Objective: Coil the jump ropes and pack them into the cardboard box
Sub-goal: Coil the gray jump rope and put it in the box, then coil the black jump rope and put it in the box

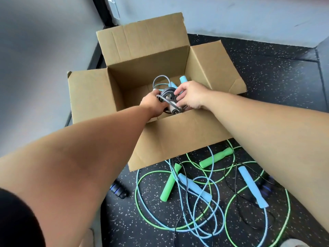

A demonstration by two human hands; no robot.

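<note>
A green rope [216, 157] and a blue rope [252, 186] lie tangled on the floor [267, 77] by the box's [178, 136] near flap. Inside the box, the left hand [153, 104] and right hand [191, 95] grip a coiled grey rope [168, 91] from either side. A second blue rope [183, 79] lies just behind it.

Your left arm [80, 157] wears a black sleeve [16, 221], seen only as a dark rounded patch at the lower left corner of the view. It stops high on the arm, and from there the arm is uncovered down to your left hand [153, 104]. Your right arm [267, 129] is uncovered along all its visible length, to your right hand [192, 95]. The fingers [179, 91] are bare. A pale grey rounded shape [292, 244] at the bottom edge may be your shoe; too little shows to tell.
</note>
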